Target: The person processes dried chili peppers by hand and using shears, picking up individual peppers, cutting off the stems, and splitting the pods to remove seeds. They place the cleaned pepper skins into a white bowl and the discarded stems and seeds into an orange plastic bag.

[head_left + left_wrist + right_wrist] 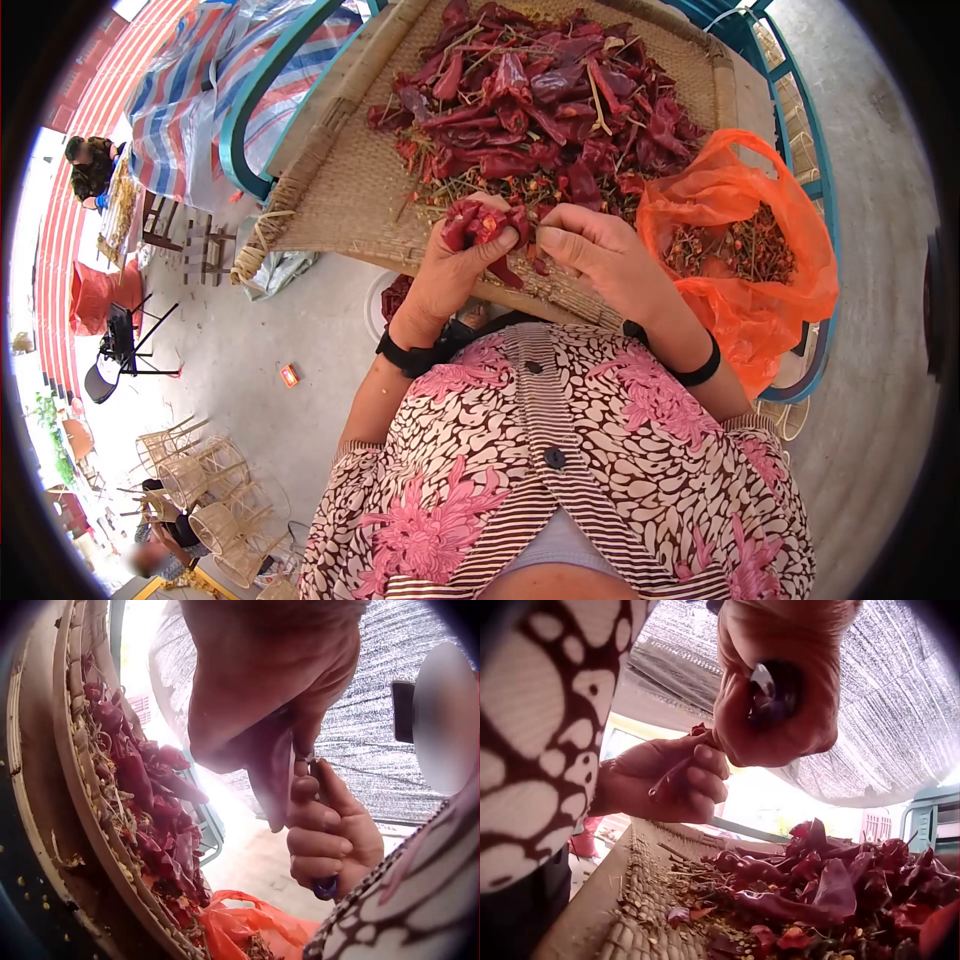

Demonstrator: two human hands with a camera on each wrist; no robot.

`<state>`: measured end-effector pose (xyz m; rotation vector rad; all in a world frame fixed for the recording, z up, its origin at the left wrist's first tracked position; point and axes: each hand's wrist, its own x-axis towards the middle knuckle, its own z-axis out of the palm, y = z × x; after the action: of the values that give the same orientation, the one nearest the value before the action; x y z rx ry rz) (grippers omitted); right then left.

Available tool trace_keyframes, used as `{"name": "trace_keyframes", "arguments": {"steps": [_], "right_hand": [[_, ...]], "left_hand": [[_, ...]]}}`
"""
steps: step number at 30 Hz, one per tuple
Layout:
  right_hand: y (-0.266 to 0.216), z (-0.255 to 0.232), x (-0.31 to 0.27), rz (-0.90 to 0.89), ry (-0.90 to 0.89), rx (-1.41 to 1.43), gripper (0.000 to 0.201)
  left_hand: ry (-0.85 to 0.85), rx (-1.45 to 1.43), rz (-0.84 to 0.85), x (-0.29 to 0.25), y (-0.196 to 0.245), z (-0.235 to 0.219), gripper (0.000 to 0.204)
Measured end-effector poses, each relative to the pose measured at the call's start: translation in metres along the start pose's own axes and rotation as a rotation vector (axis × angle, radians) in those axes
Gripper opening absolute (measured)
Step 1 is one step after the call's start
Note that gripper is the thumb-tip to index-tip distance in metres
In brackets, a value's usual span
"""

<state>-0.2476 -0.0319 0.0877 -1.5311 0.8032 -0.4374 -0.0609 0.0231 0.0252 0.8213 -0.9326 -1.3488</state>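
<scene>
My left hand [450, 268] grips a small bunch of dried red chili peppers [478, 222] over the near edge of the woven mat [335, 200]. One pepper [271, 784] points down out of that hand in the left wrist view. Fingertips close to the bunch, my right hand [598, 252] curls round a small tool with a dark blue handle end [325, 888] and a thin metal tip; its exact kind I cannot tell. The same blue end [775, 694] shows in the right palm. Beyond both hands lies a heap of red peppers [540, 110] with stems and seeds.
An orange plastic bag [700, 205] holding stem scraps sits at the mat's right, inside a teal metal frame [236, 130]. Under the left forearm, a pale container [372, 305] holds more red peppers. Wicker stools [200, 460] and seated people are off to the left.
</scene>
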Motion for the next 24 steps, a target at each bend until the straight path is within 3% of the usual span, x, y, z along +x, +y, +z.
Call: {"name": "trace_keyframes", "arguments": {"steps": [6,9,10,12,15,18,19,22,24], "right_hand": [[-0.004,0.011,-0.011,-0.272,0.312,-0.721,0.023],[0.009,0.012,-0.007,-0.288,0.233,-0.485,0.024],[0.008,0.009,-0.005,-0.122,0.123,-0.208,0.025],[0.007,0.002,-0.005,0.216,-0.1,0.35,0.027],[0.0,-0.001,-0.01,0.355,-0.208,0.954,0.031],[0.004,-0.024,-0.002,0.227,-0.119,1.097,0.034],[0.001,-0.022,-0.005,0.234,0.003,0.922,0.036],[0.006,-0.011,-0.005,0.247,-0.004,0.552,0.036],[0.006,-0.008,-0.005,0.253,0.088,0.431,0.037]], "left_hand": [[-0.078,0.118,-0.081,-0.003,0.004,-0.001,0.021],[-0.015,-0.086,-0.179,-0.011,0.002,0.007,0.02],[0.021,-0.192,-0.233,-0.013,0.001,0.01,0.02],[-0.045,-0.258,-0.156,-0.009,-0.003,0.01,0.022],[-0.173,-0.369,-0.093,-0.006,-0.017,-0.004,0.024],[-0.19,-0.443,-0.132,-0.009,-0.025,-0.01,0.027],[-0.17,-0.463,-0.161,-0.011,-0.024,-0.008,0.028],[-0.03,-0.4,-0.138,-0.012,-0.011,0.006,0.032],[-0.162,-0.372,-0.067,-0.007,-0.017,0.0,0.036]]}}
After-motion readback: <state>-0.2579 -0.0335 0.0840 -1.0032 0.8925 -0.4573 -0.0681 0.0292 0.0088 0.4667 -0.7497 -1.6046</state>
